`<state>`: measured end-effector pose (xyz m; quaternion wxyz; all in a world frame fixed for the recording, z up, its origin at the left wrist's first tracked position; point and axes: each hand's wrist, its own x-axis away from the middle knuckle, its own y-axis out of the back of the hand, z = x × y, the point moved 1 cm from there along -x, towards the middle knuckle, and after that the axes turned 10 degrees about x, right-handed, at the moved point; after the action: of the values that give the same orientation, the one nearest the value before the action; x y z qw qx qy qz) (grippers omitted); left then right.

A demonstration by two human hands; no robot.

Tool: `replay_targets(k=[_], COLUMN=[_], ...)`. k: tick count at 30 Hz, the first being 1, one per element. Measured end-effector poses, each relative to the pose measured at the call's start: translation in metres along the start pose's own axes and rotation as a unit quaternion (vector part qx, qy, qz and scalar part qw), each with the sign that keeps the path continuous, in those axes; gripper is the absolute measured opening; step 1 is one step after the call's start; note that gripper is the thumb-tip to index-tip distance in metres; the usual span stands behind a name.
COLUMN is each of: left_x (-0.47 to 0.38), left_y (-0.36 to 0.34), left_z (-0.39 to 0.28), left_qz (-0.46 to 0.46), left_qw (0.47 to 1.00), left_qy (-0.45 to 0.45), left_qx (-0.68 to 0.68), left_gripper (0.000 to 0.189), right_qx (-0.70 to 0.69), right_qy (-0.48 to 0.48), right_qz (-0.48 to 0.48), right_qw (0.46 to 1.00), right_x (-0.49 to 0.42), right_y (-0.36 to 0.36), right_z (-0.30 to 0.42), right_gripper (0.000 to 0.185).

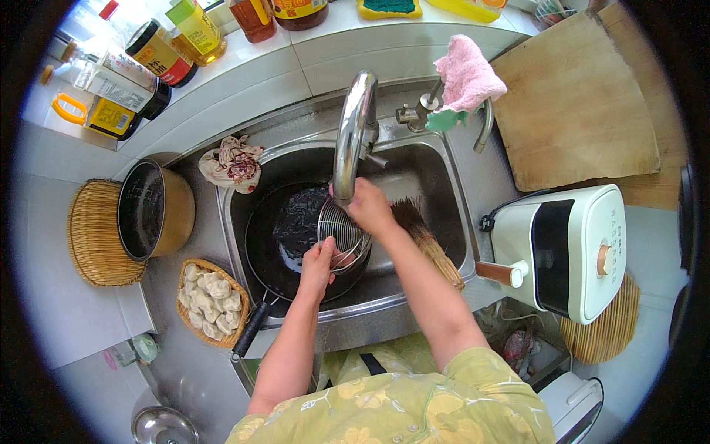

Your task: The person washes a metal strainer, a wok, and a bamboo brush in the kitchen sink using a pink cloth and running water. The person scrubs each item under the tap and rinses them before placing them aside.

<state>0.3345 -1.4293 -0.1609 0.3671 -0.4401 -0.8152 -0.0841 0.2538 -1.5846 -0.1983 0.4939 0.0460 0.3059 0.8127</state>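
Observation:
My left hand [317, 265] grips the rim of a round wire skimmer [339, 230], tilted over a black wok [260, 261] in the steel sink. Its fingers curl beneath the coiled wire. Against the skimmer's upper side, under the tap spout, my right hand [370, 210] is closed. Bits of pink, apparently a cloth, show at its edges; most of what it holds is hidden. Dark, rippled water [299, 216] lies in the wok, whose black handle [250, 331] sticks out over the sink's near left edge. The chrome tap [355, 127] arches above both hands.
A bundled-straw brush [435, 250] leans in the sink's right side. Left stand a basket of dumplings [213, 302], a deep pot [178, 208] and a crumpled floral cloth [233, 164]. Right are a white air fryer [516, 250] and a wooden board [577, 111]. Bottles [161, 55] line the sill.

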Motion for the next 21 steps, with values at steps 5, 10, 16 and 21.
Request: replay_targets(k=[5,10,16,21], left_x=[-0.034,-0.005,0.004,-0.009], left_y=[-0.001,-0.001,0.004,0.029], left_z=[0.004,-0.005,0.005,0.026], left_qz=[-0.009,0.061,0.081,0.099], left_qw=[0.998,0.984,0.978,0.957], left_qy=[-0.006,0.034,0.093,0.159], left_qx=[0.063,0.166,0.165,0.220], left_gripper=[0.024,0.013,0.026,0.030], right_qx=[0.085,0.180,0.260,0.256], right_qy=[0.125,0.031,0.049,-0.027], right_qz=[0.016,0.033,0.057,0.103], right_qw=[0.988,0.983,0.963,0.961], right_x=[0.030,0.005,-0.020,-0.042], right_y=[-0.004,0.030,0.064,0.071], right_z=[0.062,0.017,0.012,0.014], right_gripper=[0.013,0.018,0.014,0.019])
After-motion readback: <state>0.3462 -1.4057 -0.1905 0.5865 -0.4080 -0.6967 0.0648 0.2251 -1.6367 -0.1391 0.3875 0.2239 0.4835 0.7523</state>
